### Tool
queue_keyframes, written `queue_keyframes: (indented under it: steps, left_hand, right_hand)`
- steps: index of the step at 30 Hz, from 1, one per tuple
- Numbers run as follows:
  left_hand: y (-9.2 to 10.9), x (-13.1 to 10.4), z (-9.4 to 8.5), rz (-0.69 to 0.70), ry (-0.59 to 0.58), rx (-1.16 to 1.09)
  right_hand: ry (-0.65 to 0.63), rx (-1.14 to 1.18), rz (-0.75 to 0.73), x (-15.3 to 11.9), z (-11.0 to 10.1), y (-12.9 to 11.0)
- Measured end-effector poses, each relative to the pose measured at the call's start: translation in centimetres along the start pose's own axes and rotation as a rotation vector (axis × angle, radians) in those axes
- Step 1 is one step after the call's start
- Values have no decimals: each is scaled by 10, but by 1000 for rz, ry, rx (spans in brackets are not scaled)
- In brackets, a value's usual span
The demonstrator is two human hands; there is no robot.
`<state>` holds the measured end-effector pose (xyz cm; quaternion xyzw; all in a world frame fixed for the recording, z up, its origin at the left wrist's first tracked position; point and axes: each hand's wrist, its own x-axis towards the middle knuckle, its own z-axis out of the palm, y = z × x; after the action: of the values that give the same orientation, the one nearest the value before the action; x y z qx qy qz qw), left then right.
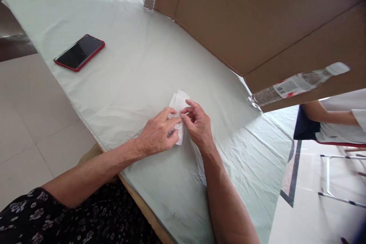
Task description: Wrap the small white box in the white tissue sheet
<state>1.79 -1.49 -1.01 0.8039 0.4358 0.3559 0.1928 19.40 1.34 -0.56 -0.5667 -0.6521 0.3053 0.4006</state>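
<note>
nearest me, the left hand (pixel 158 131) lies over a folded white tissue (pixel 179 101), thumb and forefinger spread apart, with fingers resting on the paper. the right hand (pixel 198 126) comes in from the other side, its thumb and forefinger drawn close together by the left fingertips; whether they pinch a bit of the paper i cannot tell.

the tissue is on the surface (pixel 122 72), under the left fingers and just beside the right ones. it is longer than it is wide, and its long axis runs away from the sitter, between the two hands. one end reaches out beyond the fingertips, the other comes back past the left thumb.

i'd judge that the step in hand is fine fingerwork on that paper. what it calls for, to my eye, is a light touch: the left hand steadying, the right fingertips finding an edge, since thin paper could crease or tear.

farther out, beyond and left of the left hand, lies a phone (pixel 80 52). beyond and right of the right hand, a bottle (pixel 294 85) stands by a cardboard panel (pixel 228 15); past that, another person's forearm (pixel 331 116) shows.
</note>
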Motion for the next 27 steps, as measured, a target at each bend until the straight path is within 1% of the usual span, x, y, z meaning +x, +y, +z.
queue_keyframes:
  steps: [3, 5, 7, 11, 14, 20, 27]
  left_hand:
    - [-1, 0, 0, -3, 3, -18]
    - [-1, 0, 0, 5, 3, -20]
    - [-1, 0, 0, 11, 4, -16]
    - [-1, 0, 0, 21, 16, -5]
    - [-1, -1, 1, 30, 23, 1]
    - [0, 0, 1, 64, 39, 1]
    - [0, -1, 2, 79, 38, 27]
  right_hand:
    - [88, -8, 35, 1, -4, 2]
    - [113, -24, 88, 2, -7, 5]
    - [89, -20, 170, 4, -10, 8]
    - [-13, 59, 347, 12, -15, 11]
    - [-51, 91, 414, 22, -15, 7]
    - [-73, 175, 451, 43, -9, 0]
    - [-118, 268, 401, 50, 1, 0]
